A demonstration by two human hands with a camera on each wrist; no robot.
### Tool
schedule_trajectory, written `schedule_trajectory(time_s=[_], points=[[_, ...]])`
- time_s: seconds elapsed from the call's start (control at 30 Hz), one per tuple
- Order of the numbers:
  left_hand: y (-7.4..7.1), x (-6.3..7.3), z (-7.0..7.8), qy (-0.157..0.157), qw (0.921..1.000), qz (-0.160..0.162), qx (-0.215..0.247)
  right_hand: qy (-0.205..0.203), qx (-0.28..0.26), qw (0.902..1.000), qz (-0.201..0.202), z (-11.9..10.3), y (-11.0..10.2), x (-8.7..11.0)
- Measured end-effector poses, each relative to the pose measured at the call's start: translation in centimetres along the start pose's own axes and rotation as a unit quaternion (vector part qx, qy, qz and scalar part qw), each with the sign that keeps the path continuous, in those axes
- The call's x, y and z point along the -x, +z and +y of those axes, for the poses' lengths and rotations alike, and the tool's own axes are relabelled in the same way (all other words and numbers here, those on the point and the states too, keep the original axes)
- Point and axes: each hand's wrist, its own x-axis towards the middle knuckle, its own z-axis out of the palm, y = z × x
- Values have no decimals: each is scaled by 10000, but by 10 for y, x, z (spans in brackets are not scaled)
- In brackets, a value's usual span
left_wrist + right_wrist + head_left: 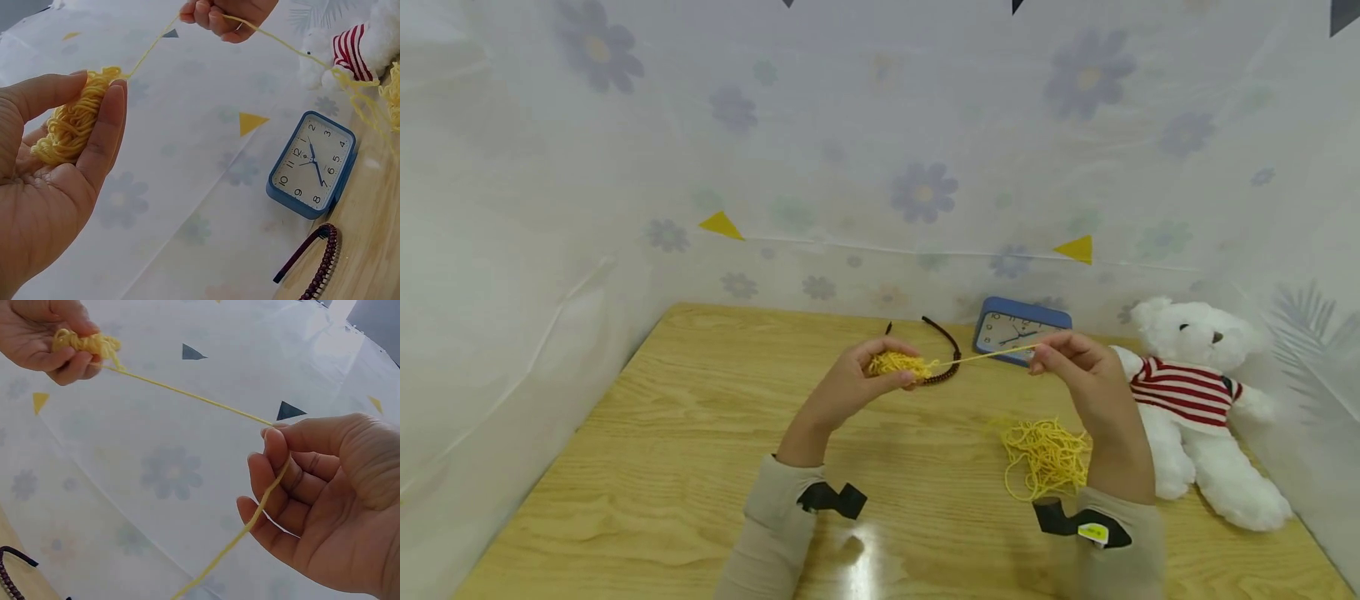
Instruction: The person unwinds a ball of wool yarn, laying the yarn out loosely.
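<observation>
My left hand (857, 379) grips a bundle of yellow yarn (74, 122) between thumb and fingers, raised above the table. A single yellow strand (194, 395) runs taut from that bundle to my right hand (1078, 367), whose thumb and index finger pinch it. Past the right fingers the strand hangs down, as the right wrist view shows. On the table below the right hand lies a loose, tangled pile of yellow yarn (1045, 458); the left wrist view shows the strand leading toward it.
A blue clock (312, 164) stands at the back of the wooden table (700, 442). Left of it lies a dark beaded headband (322, 262), partly behind the yarn in the head view. A white teddy bear (1195, 400) in a striped shirt sits at the right. A flower-print sheet (835, 167) hangs behind.
</observation>
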Motion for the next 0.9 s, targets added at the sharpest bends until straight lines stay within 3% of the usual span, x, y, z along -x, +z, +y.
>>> schedule_trajectory(time_s=[0.33,0.6,0.73,0.8,0.9], points=[[-4,0,0,201,9998,-5,35,-495,-818,9948,361,-3,-19,6],[-11,2,-1,-10,9996,269,-5,-646,-1506,9774,1338,-11,-29,11],[-14,3,1,-42,9992,388,-47,-801,-2100,9537,1997,-15,-38,14],[-14,4,2,-47,9991,428,-25,-849,-2435,9340,2471,-16,-42,16],[-15,5,3,-49,9989,460,8,-950,-2901,8950,3253,-18,-51,16]])
